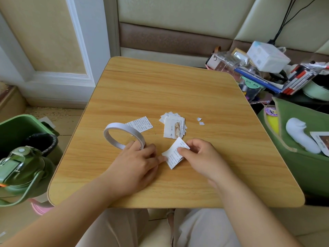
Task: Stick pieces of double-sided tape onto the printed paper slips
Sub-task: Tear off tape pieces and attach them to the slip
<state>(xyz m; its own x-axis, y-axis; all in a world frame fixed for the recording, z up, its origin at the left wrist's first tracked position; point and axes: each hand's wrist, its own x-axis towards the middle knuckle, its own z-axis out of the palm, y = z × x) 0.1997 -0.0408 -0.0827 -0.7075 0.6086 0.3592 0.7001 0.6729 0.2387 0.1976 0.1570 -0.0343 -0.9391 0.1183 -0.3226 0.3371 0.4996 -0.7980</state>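
A white roll of double-sided tape (116, 133) stands tilted on the wooden table (170, 90), and my left hand (138, 162) holds its near edge. The left fingertips also touch the left corner of a printed paper slip (173, 156). My right hand (200, 154) pinches that slip from the right, thumb on top. Behind the hands lies a stack of printed slips (173, 125), the top one with a brown picture. A single printed slip (140, 123) lies flat behind the roll. Two tiny white scraps (200, 121) lie to the right of the stack.
A green bin with a black liner (26, 134) and a green bottle (21, 168) stand at the left of the table. At the right are a green bag (306, 157) holding a white object and a cluttered pile of boxes, pens and cables (267, 72).
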